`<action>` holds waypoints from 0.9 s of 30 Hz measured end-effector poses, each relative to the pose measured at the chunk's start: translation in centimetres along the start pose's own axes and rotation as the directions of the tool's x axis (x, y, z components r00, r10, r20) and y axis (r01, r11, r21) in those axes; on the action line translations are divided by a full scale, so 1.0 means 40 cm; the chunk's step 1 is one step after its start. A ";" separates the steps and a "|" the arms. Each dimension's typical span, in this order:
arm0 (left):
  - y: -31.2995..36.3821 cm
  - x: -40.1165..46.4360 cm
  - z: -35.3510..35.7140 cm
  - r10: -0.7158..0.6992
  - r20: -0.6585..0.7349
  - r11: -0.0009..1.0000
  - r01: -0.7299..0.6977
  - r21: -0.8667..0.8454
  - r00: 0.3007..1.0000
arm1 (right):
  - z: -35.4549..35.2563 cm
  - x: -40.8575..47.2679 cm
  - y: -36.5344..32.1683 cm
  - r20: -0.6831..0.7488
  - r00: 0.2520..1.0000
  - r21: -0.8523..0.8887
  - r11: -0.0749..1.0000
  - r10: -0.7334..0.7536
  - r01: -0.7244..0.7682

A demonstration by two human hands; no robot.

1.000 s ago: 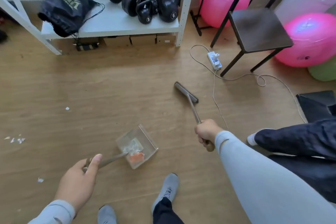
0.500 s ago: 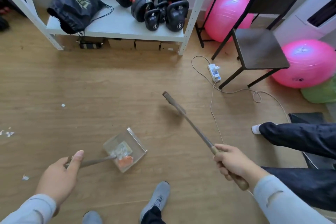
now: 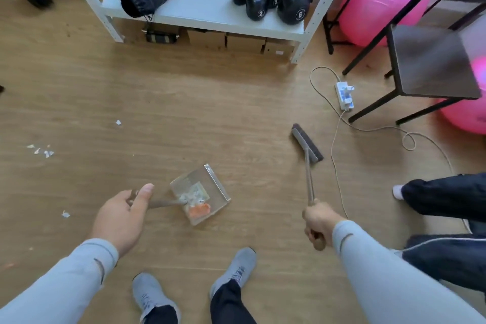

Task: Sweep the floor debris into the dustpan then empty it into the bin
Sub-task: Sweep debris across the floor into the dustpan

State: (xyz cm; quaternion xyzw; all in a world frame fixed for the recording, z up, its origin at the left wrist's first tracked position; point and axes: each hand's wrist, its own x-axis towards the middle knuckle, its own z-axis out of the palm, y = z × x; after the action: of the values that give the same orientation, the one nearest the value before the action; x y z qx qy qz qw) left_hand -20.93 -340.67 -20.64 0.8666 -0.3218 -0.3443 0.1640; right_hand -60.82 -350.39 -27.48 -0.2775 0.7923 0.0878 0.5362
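Mid-sweep: dustpan part-loaded, scraps still out at nine o'clock.

The clear plastic dustpan (image 3: 201, 193) with white and orange debris inside sits on the wooden floor (image 3: 184, 113), the left hand (image 3: 122, 214) curled round its handle. The right hand (image 3: 317, 221) clamps the brush's wooden handle; the dark-bristled brush (image 3: 307, 142) now rests at two o'clock of the pan, having swung right from half a second ago. White paper scraps (image 3: 40, 150) remain well apart at nine o'clock, so sweeping likely continues. No bin shows.
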 end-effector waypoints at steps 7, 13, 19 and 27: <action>-0.010 -0.004 -0.019 -0.026 0.057 0.999 0.028 -0.031 0.998 | 0.211 -0.276 0.146 0.208 0.978 -0.209 0.978 0.028 0.016; -0.118 -0.025 -0.151 -0.048 0.073 0.997 0.052 -0.059 0.996 | 0.139 -0.407 0.159 0.311 0.948 0.106 0.994 -0.070 0.038; -0.293 -0.075 -0.343 -0.123 -0.006 0.985 0.121 -0.124 0.992 | 0.125 -0.388 0.073 0.157 0.982 0.195 0.978 -0.103 0.072; -0.505 -0.132 -0.496 -0.168 -0.046 0.970 0.157 -0.183 0.985 | 0.552 -0.366 -0.121 0.203 0.979 0.121 0.993 -0.013 -0.012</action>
State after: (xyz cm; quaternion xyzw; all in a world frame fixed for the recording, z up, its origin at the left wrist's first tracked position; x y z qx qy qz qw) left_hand -0.93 -320.96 -14.20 0.8820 -0.2122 -0.3574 0.2221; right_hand -36.59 -339.73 -22.61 -0.2339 0.7372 0.0670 0.6303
